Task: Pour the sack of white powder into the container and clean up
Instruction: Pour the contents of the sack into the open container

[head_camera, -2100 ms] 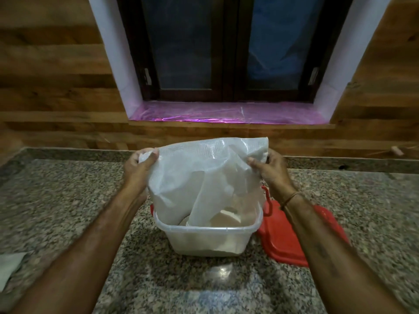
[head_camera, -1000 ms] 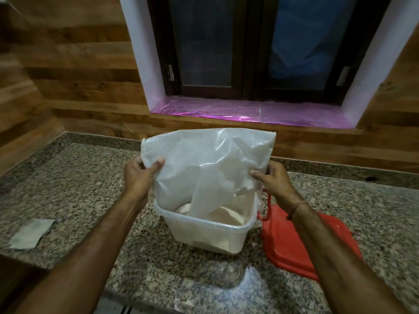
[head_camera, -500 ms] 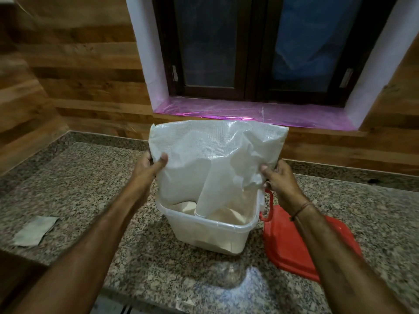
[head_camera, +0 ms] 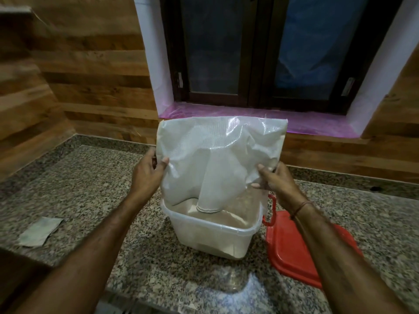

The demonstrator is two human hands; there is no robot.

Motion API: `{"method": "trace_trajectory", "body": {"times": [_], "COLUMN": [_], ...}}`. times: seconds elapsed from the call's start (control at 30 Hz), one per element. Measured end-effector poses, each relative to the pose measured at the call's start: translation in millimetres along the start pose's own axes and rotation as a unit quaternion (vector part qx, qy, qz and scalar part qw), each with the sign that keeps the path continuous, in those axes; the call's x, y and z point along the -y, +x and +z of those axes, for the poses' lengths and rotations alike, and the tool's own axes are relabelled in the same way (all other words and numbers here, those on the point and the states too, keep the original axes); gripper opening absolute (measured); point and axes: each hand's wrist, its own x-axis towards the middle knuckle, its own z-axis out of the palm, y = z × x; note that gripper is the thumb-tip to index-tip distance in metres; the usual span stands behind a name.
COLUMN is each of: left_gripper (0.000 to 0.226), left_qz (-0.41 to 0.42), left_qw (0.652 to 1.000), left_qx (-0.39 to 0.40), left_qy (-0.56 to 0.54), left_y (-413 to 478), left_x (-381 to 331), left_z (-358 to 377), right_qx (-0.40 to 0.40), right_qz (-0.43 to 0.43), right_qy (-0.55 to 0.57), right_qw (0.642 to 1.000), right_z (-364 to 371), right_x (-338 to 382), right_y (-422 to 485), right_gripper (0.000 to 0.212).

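A translucent white woven sack (head_camera: 217,155) hangs upside down over a clear plastic container (head_camera: 213,234) on the granite counter. Its narrow open end dips into the container, where pale powder (head_camera: 229,217) lies in a heap. My left hand (head_camera: 147,175) grips the sack's left edge, thumb on the front. My right hand (head_camera: 276,182) pinches the right edge. The upper part of the sack looks slack and mostly empty.
A red lid (head_camera: 294,252) with a handle lies flat right of the container, partly under my right forearm. A small pale scrap of sack (head_camera: 39,231) lies at the left on the counter (head_camera: 90,189). The counter's front edge is near the bottom; a window sill runs behind.
Both hands have raised the sack higher above the container, and more powder has gathered inside. The view has shifted left, showing the scrap and the left wall.
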Motion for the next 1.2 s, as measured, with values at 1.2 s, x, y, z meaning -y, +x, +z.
{"method": "trace_trajectory", "body": {"times": [1.2], "left_gripper": [0.034], "left_qz": [-0.094], "left_qw": [0.992], "left_qx": [-0.005], "left_qy": [-0.089], "left_y": [8.5], "left_x": [2.3], "left_z": [9.0], "right_qx": [-0.072], "right_qz": [-0.026], "right_qy": [-0.012], "right_qw": [0.997], "right_z": [4.8], "right_x": [-7.0], "right_y": [-16.2], "right_gripper": [0.011]}}
